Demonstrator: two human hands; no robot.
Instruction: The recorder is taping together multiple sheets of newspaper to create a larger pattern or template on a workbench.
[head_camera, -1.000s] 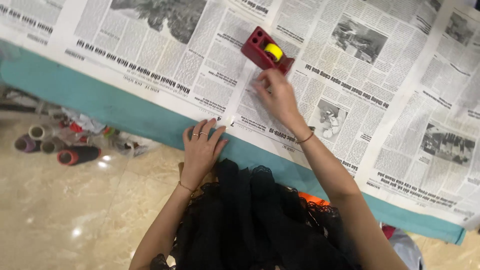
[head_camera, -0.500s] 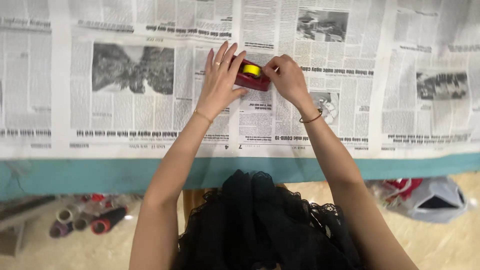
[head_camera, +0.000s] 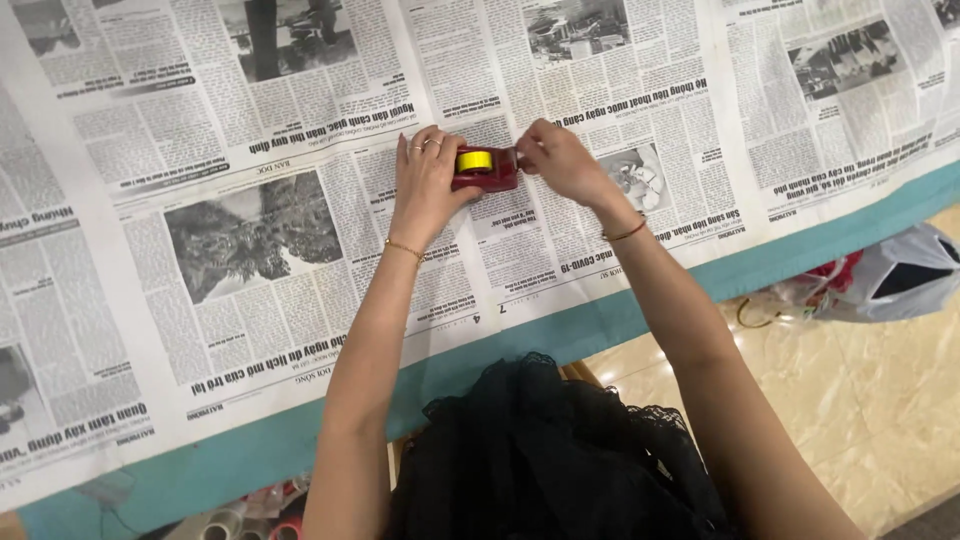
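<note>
The left hand lies with fingers closed around the red tape dispenser, which sits between both hands on the newspaper, while the right hand pinches at its end.

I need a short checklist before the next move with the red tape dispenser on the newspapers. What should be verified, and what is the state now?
1. Left hand steadies the red tape dispenser: ok.
2. Right hand is at the dispenser's cutter end: ok.
3. Yellow tape roll sits in the dispenser: ok.
4. Tape end is pinched in the fingers: cannot tell.
5. Newspaper sheets lie flat around the dispenser: ok.
</note>
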